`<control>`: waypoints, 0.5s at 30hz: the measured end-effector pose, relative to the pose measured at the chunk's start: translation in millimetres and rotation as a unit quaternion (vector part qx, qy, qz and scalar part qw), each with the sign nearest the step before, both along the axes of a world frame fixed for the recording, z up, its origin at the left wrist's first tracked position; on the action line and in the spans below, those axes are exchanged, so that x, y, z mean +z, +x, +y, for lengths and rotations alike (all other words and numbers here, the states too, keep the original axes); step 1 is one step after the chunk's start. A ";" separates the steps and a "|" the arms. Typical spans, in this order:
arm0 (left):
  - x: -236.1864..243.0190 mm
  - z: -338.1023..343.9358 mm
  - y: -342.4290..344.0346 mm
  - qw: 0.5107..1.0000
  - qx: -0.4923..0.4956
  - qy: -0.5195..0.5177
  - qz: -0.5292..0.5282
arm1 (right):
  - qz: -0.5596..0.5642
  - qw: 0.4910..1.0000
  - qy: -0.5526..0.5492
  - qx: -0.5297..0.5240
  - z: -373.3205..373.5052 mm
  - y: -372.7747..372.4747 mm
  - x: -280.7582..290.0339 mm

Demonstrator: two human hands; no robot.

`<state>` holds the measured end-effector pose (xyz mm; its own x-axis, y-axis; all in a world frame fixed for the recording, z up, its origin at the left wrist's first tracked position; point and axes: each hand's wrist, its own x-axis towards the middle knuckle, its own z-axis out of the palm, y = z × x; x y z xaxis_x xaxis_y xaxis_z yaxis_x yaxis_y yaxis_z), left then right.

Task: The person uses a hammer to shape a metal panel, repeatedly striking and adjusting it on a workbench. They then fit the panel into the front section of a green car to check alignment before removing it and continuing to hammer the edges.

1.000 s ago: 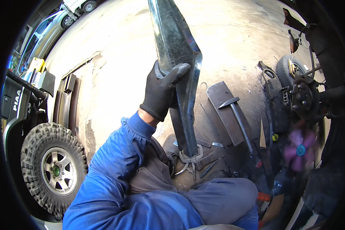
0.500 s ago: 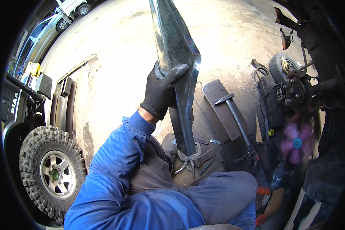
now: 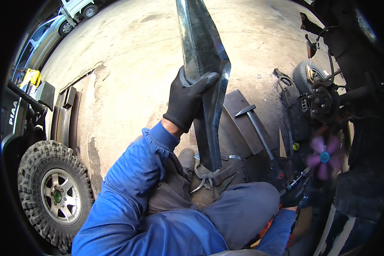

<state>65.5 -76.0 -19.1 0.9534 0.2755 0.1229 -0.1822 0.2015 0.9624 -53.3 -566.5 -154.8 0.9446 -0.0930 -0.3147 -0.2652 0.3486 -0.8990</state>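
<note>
A long, bent sheet-metal panel (image 3: 207, 55) stands upright in front of me. My left hand (image 3: 185, 100), in a black glove, is closed around its left edge, thumb across the face. Below the panel's lower end lie locking pliers (image 3: 208, 177) with wide C-shaped jaws; whether they touch it I cannot tell. My right hand (image 3: 294, 197), also dark-gloved, is low beside my right knee. It is closed on a slim tool (image 3: 291, 186) with a light-blue part and a thin metal tip pointing up and right; its exact kind is unclear.
A hammer (image 3: 260, 130) lies across a flat steel plate (image 3: 243, 121) on the floor. To the right are a spinning pink fan (image 3: 324, 157), a wheel hub (image 3: 324, 100) and a small tyre (image 3: 303, 79). A big knobbly-tread wheel (image 3: 57, 194) stands at left, near steel bars (image 3: 66, 117).
My right hand has come into view beside my knee, holding the slim tool. The left hand and panel sit slightly further right in the picture, as the view has shifted a little.
</note>
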 end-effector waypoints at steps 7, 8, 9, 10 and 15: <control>5.0 -11.0 -6.3 0.998 0.020 0.002 -0.056 | -0.195 0.977 0.033 0.079 21.5 0.5 126.8; 4.8 -12.6 -7.3 0.999 0.015 0.006 -0.041 | -0.236 0.963 0.040 0.126 27.9 0.4 148.1; 5.2 -14.1 -7.3 0.999 0.010 0.012 -0.036 | -0.183 0.980 -0.082 -0.003 34.4 0.1 169.3; 5.4 -16.1 -7.0 0.999 -0.004 -0.004 -0.034 | -0.204 0.969 -0.143 0.013 40.1 2.0 190.7; 4.5 -27.0 -1.5 0.998 0.003 -0.033 -0.058 | -0.224 0.857 -0.458 0.079 91.5 -3.6 217.9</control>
<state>64.0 -102.9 -14.6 0.9321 0.2926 0.2136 -0.2931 0.2627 0.9193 -57.0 -475.0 63.2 0.9750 0.0332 0.2199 0.1998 -0.5650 -0.8005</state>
